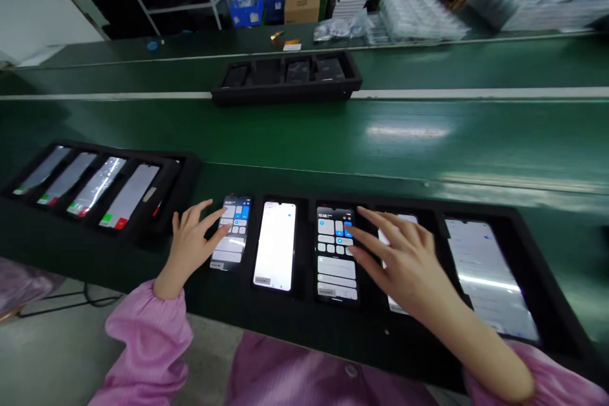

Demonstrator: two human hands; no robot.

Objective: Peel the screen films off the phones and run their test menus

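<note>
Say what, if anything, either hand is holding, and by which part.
Nothing appears held: the left hand extends over one lit phone, the right hand over a second lit phone; neither closes around its phone.

R hand (404, 260) hides most of phone (398, 306) beneath, only slivers showing. Can't tell if its fingertips, or L hand's (190, 244), touch screens (275, 241) or hover. Most screen txt & sm. labels (262, 280) too tiny to read. Far tray (285, 96) contents dim, blurry. Shelf (183, 7) cut by top edge, R sleeve (552, 368) by btm/R edges, bagged stack (523, 6) by R edge.
</note>
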